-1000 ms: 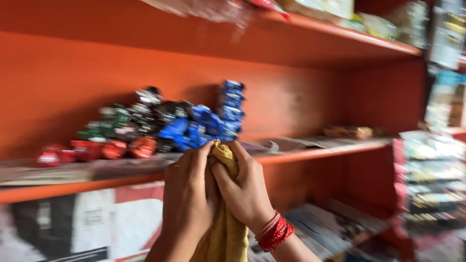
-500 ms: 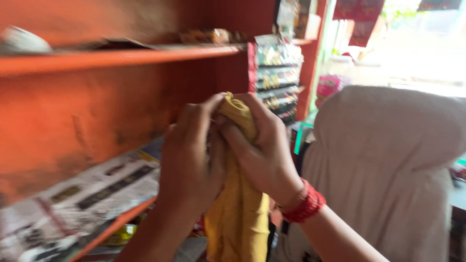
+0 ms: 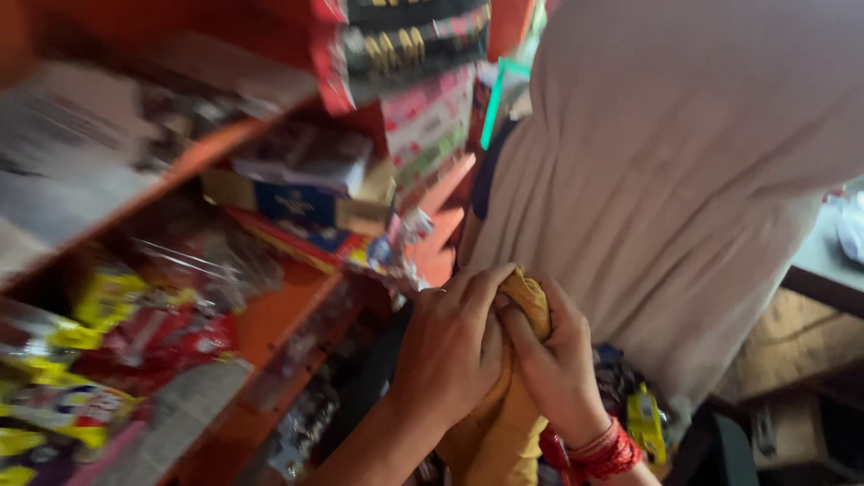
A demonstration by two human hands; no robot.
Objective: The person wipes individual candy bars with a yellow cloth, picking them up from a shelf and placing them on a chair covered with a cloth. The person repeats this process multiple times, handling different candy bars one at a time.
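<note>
Yellow cloth (image 3: 522, 306) stays bunched between your hands: left hand (image 3: 445, 351) and right hand (image 3: 558, 364) both grip it with closed fingers. Your view has swung lower since before; orange shelves (image 3: 270, 315) of packets now sit left, a beige-clad person (image 3: 666, 180) ahead.

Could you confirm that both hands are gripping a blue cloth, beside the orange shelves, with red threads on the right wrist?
Not quite: the cloth is yellow, not blue, as the head view shows. The rest holds: the left hand and right hand both grip it beside the orange shelves, with red threads on the right wrist.
</note>
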